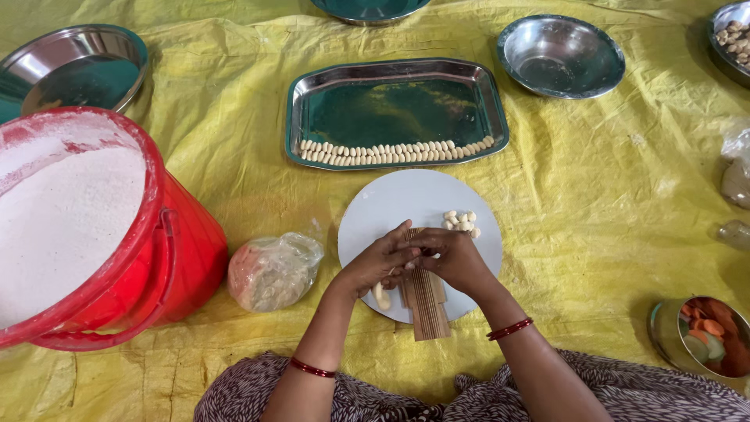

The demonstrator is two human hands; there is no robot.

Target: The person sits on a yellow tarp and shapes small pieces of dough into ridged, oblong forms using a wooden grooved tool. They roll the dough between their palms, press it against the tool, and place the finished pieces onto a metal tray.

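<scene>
Wooden ridged board [426, 301] overhangs round white board [391, 207] edge; free room behind. Left hand [380, 264], right hand [453, 258] fingers curled together, pressing dough piece on it.

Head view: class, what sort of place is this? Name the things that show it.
Probably a home floor set up for making snacks by hand: a yellow sheet spread as the work surface, a steel tray with a row of shaped dough pieces, and a red bucket of flour.
</scene>
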